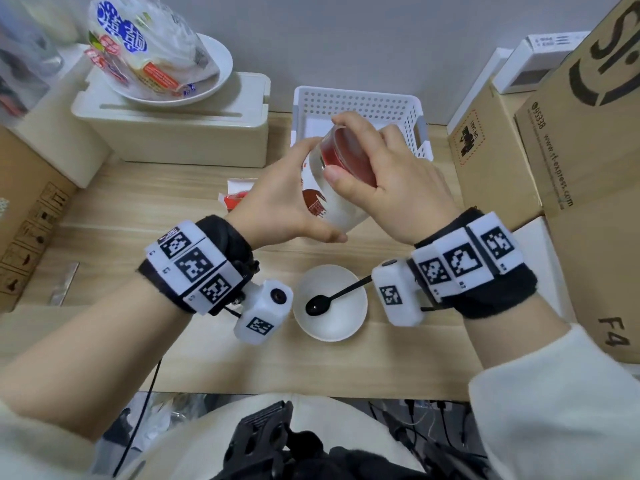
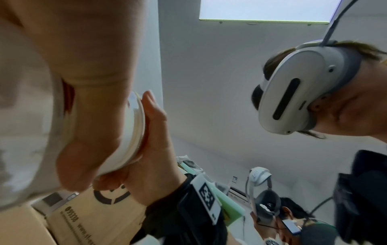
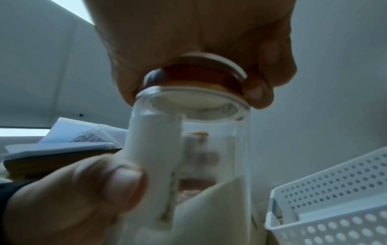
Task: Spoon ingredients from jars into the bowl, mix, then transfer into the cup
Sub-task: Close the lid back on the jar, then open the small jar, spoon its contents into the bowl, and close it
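A glass jar with a white label and white powder is held tilted above the table by my left hand, whose fingers wrap its body. My right hand grips the red lid from above. In the right wrist view the fingers curl round the lid on the jar, and my left thumb presses the label. The left wrist view shows the jar's base against the right palm. A white bowl with a black spoon in it sits near the table's front edge.
A white perforated basket stands behind the jar. Cardboard boxes line the right side. At the back left, a cream box carries a plate with a plastic bag. A red-and-white packet lies left of the jar.
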A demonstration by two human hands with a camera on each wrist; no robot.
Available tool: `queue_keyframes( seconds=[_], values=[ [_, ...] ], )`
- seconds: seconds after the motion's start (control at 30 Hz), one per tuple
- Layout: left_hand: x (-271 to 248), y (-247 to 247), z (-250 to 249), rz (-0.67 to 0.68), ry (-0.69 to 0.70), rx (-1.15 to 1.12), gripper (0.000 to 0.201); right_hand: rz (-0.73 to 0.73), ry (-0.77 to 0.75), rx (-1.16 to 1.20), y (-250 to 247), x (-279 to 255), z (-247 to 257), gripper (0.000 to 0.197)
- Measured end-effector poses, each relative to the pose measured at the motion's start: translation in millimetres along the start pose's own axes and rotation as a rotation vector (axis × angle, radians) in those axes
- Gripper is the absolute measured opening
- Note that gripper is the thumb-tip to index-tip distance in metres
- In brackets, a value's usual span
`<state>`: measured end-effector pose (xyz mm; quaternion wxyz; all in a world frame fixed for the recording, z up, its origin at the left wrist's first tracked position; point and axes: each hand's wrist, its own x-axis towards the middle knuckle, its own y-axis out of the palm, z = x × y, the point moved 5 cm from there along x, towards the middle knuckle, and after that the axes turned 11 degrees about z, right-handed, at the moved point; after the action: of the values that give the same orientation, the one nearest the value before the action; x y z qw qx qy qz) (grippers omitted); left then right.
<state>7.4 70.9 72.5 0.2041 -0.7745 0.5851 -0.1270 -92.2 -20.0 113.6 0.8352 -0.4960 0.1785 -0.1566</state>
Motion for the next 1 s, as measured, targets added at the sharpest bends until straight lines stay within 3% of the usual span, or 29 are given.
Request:
queue_keyframes(
  seconds=[0.13,0.2,0.3,0.43,0.57,0.7,0.83,1.0],
  values=[
    [16.9,12.4,20.1,0.055,-0.028,-0.061,0.11,0.056,0.055,-0.04,-0.4,14.6,-27.8,0.062],
    [19.6,9.8,43.0,-0.009,-0.122,-0.063,0.108,0.047,0.109,-0.025,1.9,20.4,-47.0,0.066],
    [18.5,2.1,78.5,-0.165,-0.272,-0.052,0.091,0.076,0.22,-0.057,12.4,31.9,-80.4,0.076],
    [22.6,9.4,87.0,-0.207,-0.249,0.051,0.075,0.216,0.291,-0.213,39.3,43.3,-110.0,0.088],
    [40.1,33.2,87.0,-0.049,-0.266,0.175,0.07,0.319,0.301,-0.23,66.6,56.1,-129.5,0.087],
    [54.7,54.8,109.6,0.147,-0.45,0.262,0.072,0.365,0.273,-0.218,81.4,62.8,-138.3,0.083],
    [68.5,48.9,123.5,0.078,-0.482,0.412,0.061,0.367,0.248,-0.221,83.2,65.5,-142.3,0.088],
    [77.4,44.9,132.5,0.142,-0.521,0.427,0.048,0.439,0.268,-0.219,82.0,63.7,-144.4,0.097]
  ],
)
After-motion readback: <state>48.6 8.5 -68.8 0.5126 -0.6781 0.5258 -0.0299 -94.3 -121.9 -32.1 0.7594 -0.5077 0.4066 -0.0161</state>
